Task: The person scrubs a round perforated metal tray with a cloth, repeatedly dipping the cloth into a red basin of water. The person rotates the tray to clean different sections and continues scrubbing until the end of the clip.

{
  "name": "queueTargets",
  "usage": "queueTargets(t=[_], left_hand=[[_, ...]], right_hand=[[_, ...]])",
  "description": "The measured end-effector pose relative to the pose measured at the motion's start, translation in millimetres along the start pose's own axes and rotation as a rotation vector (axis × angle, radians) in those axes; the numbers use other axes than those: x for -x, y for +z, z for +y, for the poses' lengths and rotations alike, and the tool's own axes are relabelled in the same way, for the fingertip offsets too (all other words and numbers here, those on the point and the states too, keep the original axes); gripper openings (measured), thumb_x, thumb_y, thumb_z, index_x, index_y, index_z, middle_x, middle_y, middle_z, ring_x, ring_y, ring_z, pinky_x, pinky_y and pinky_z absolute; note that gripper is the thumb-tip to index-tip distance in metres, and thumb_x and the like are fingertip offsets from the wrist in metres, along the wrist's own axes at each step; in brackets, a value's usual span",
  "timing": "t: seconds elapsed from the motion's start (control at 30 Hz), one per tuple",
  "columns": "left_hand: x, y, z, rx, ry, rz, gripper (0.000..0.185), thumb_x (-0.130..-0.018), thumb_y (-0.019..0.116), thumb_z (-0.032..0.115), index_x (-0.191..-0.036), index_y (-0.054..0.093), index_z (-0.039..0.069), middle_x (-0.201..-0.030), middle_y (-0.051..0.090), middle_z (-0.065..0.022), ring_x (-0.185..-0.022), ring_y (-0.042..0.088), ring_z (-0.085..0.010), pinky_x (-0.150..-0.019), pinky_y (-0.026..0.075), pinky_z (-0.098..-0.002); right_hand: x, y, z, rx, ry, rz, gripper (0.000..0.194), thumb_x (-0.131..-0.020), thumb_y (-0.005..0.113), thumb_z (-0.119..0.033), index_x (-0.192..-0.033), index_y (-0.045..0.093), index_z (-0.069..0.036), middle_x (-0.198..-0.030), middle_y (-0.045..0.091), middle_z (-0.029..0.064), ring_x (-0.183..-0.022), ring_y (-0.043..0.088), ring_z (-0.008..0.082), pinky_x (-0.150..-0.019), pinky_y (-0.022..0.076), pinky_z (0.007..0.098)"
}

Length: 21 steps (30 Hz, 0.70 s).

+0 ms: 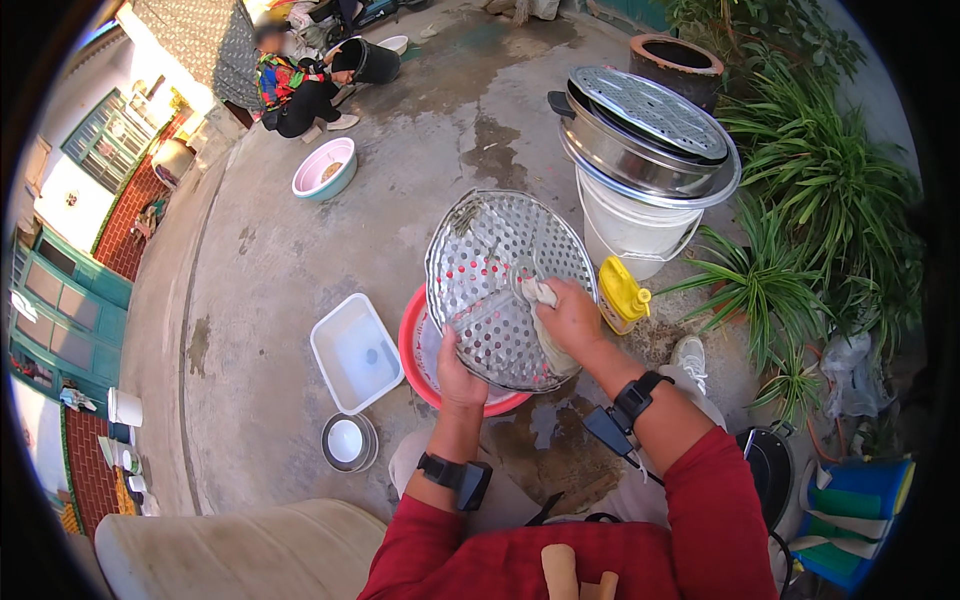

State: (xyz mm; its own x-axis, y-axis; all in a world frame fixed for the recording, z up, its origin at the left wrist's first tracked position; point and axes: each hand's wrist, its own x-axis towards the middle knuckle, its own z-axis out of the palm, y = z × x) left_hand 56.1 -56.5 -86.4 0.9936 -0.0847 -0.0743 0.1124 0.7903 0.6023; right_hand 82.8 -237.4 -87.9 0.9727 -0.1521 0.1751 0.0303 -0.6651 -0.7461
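A round perforated metal steamer tray [487, 247] is held tilted over a red plastic basin [414, 352]. My left hand [459, 375] grips the tray's near rim, thumb on the upper face. My right hand [574, 319] is closed on a pale wet cloth [541, 292], which is pressed against the tray's right side. Through the holes, red from the basin shows. Most of the basin's inside is hidden under the tray.
Left of the basin lie a white rectangular tub [356, 352] and stacked bowls [349, 442]. A yellow bottle [622, 296] and a white bucket [630, 225] bearing steamer pots [645, 150] stand right, beside potted plants [817, 165]. A person [300, 86] squats farther off, handling a black bucket [375, 61].
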Motion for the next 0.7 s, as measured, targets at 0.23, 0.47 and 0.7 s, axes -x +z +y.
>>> queueTargets(t=[0.23, 0.47, 0.7], left_hand=[[0, -3, -11, -0.137, 0.004, -0.076, 0.046, -0.099, 0.037, 0.032, -0.131, 0.045, -0.001, -0.126, 0.055, -0.0163, -0.113, 0.057, -0.0288, -0.1, 0.042, -0.0409], [-4, -8, 1, -0.148, 0.067, 0.022, 0.047, -0.1, 0.035, 0.034, -0.132, 0.045, 0.001, -0.129, 0.054, -0.0148, -0.114, 0.055, -0.0292, -0.1, 0.042, -0.0422], [-17, -21, 18, 0.046, 0.099, 0.048, 0.046, -0.1, 0.033, 0.029, -0.134, 0.041, 0.0, -0.132, 0.05, -0.0174, -0.118, 0.052, -0.0321, -0.101, 0.041, -0.0446]], right_hand=[[31, 9, -33, -0.029, -0.07, -0.098, 0.03, -0.074, 0.065, -0.017, -0.104, 0.064, -0.014, -0.096, 0.058, 0.0131, -0.086, 0.061, 0.0349, -0.072, 0.0499, 0.0424], [53, 19, -46, -0.12, -0.313, -0.254, 0.027, -0.074, 0.064, -0.02, -0.101, 0.063, -0.016, -0.095, 0.056, 0.0101, -0.083, 0.061, 0.033, -0.07, 0.0505, 0.0434], [-10, -21, 28, -0.508, 0.187, -0.117, 0.032, -0.076, 0.063, -0.012, -0.107, 0.065, -0.007, -0.095, 0.067, 0.0135, -0.081, 0.066, 0.027, -0.071, 0.0522, 0.0368]])
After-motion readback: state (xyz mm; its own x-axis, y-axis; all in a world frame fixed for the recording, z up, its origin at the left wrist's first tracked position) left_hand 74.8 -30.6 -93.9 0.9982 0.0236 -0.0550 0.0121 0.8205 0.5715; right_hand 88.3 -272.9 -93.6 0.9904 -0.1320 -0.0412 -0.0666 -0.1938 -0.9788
